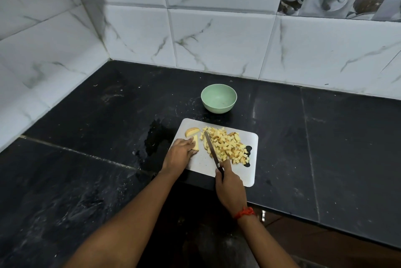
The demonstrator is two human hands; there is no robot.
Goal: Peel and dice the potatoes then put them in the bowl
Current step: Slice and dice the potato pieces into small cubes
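Note:
A white cutting board [204,164] lies on the black counter. A heap of diced potato [227,146] covers its right half. My left hand [181,152] holds a potato strip [196,142] at the board's left side, fingers curled over it. A potato wedge [192,131] lies just beyond that strip. My right hand [230,187] grips the dark handle of a knife [211,149], whose blade lies along the left edge of the heap. The pale green bowl [218,98] stands beyond the board and looks empty inside.
The black stone counter [86,137] runs into a tiled corner at the back left. A wet patch [156,137] spreads left of the board. The counter's front edge drops off below my right wrist, which wears a red thread band [244,213].

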